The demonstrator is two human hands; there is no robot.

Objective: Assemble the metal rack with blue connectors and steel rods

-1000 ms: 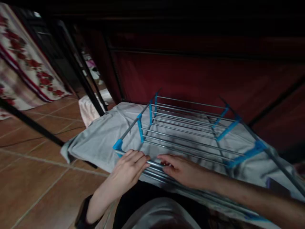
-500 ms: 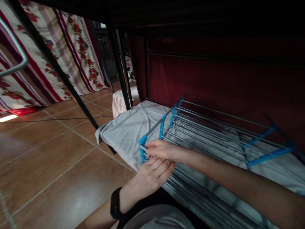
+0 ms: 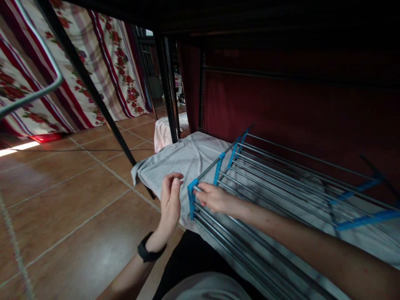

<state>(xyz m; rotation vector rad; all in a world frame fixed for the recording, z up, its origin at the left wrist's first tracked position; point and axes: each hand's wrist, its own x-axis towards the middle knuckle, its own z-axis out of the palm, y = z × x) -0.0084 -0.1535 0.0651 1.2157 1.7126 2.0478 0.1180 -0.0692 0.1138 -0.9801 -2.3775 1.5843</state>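
Observation:
A folding drying rack (image 3: pixel 268 166) with grey metal rods and blue plastic brackets lies on a grey cloth (image 3: pixel 187 154). My right hand (image 3: pixel 215 198) reaches in from the right, its fingers closed around the end of a metal rod beside the blue corner bracket (image 3: pixel 193 198). To the left of that bracket, my left hand (image 3: pixel 171 200) is held up in the air, apart from the rack. Its fingers are bent and loosely apart, with nothing visible in them. A black band (image 3: pixel 150 250) is on the left wrist.
Black metal posts (image 3: pixel 90 87) and a dark frame surround the cloth-covered surface, with a dark red panel (image 3: pixel 281 104) behind. Brown floor tiles (image 3: pixel 78 208) spread to the left, crossed by a thin cable. A floral striped curtain (image 3: pixel 115 71) and a bent grey metal tube (image 3: pixel 46 89) are upper left.
My left hand has come away from beside my right hand and the rod, moving left and up. My right hand stays at the rod's end. The view has shifted slightly.

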